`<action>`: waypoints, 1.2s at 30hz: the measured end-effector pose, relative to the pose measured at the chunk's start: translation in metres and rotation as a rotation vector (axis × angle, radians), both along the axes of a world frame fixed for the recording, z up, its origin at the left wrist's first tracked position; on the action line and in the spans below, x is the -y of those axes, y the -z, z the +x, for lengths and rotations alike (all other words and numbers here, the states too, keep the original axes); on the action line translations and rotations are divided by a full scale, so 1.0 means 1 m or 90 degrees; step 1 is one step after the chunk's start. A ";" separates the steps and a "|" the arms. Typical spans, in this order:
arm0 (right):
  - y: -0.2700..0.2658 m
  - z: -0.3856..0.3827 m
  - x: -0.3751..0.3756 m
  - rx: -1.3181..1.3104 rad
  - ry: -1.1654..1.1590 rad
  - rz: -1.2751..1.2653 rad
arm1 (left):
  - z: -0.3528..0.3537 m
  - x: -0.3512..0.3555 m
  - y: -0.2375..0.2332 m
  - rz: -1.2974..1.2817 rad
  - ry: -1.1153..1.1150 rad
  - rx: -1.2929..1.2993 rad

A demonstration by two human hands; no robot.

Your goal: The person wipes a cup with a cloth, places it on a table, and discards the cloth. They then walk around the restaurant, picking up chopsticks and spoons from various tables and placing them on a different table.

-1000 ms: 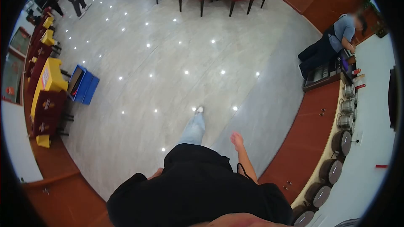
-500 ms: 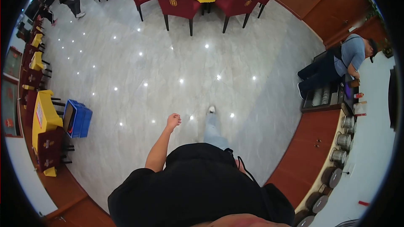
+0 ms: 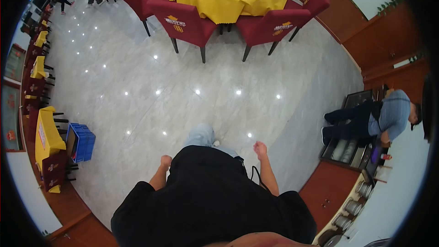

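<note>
My left hand (image 3: 166,160) hangs low beside my black shirt (image 3: 215,192), its fingers curled in and nothing showing in them. On the other side, my right hand (image 3: 260,149) swings forward over the tiled floor (image 3: 201,110). Its fingers are loosely curled, and I see no object in it. Neither hand touches anything around it. Below the shirt a light-blue trouser leg (image 3: 200,135) shows, with part of a pale shoe beside it.
Ahead stands a round table with a yellow cloth (image 3: 201,0), set with dishes, behind red chairs (image 3: 180,20). At right a person in grey-blue (image 3: 393,114) bends over a dish cabinet (image 3: 344,151). A blue crate (image 3: 83,142) sits at left, near a yellow-covered table (image 3: 48,130).
The round table and chairs appear nearer. My right hand has swung forward into view, and my left hand has dropped back towards my body. The person at right now sits lower in view.
</note>
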State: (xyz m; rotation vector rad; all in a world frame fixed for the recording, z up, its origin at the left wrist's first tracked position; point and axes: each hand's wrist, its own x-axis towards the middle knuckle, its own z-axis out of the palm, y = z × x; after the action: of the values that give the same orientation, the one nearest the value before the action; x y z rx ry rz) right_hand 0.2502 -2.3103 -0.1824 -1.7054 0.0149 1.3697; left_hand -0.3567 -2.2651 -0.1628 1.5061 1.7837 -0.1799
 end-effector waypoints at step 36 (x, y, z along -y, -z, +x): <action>0.033 0.421 -0.398 0.252 0.161 -0.039 | 0.798 -0.758 -0.244 0.347 0.167 0.418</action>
State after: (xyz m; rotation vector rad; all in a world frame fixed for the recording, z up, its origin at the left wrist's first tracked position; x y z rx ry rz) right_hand 0.6715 -1.9120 -0.2151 -1.9273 0.0480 0.8416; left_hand 0.4416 -1.5069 0.0809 1.8861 1.1410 0.6548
